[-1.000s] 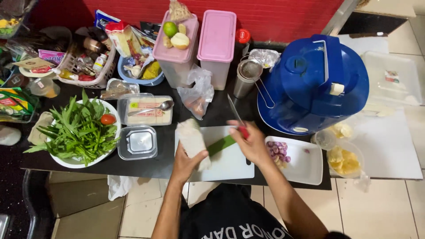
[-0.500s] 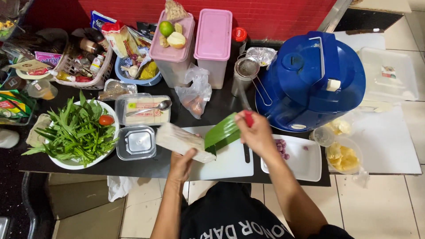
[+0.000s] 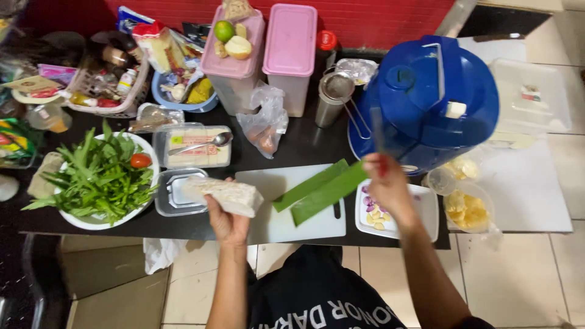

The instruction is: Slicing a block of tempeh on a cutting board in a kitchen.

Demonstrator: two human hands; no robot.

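Left hand (image 3: pixel 226 220) clamps a pale wrapped block (image 3: pixel 224 195) above the white cutting board (image 3: pixel 274 220) on the counter (image 3: pixel 304 143), freeing it from its leaf, while right hand (image 3: pixel 385 186) grips a red-handled knife (image 3: pixel 378 141) and the green leaf strip (image 3: pixel 320 192), peeled aside.
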